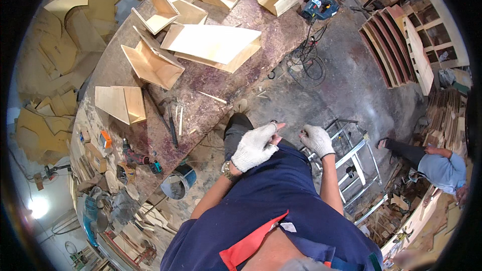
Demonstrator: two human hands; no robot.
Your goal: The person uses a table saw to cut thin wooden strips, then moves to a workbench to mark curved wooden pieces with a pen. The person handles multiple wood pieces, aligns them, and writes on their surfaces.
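Note:
My left hand (255,145), in a white knit glove with bare fingertips, is held in front of my body with the index finger and thumb apart. Nothing shows in it. To its right, my right hand (318,140) wears a matching glove, its fingers curled inward; whatever they may hold is hidden. Neither hand touches the workbench (216,100). On the bench, nearest my left hand, lie a hammer (172,125), thin wood strips (181,120) and a loose sliver (212,97). Farther up stand several angled plywood boxes, among them a long one (216,42).
A cordless drill (134,155) lies at the bench's left end, above a bucket (179,181). A blue power tool (319,6) sits at the far corner, its cable (311,65) trailing down. A metal ladder frame (359,163) is on my right, near another person (442,168).

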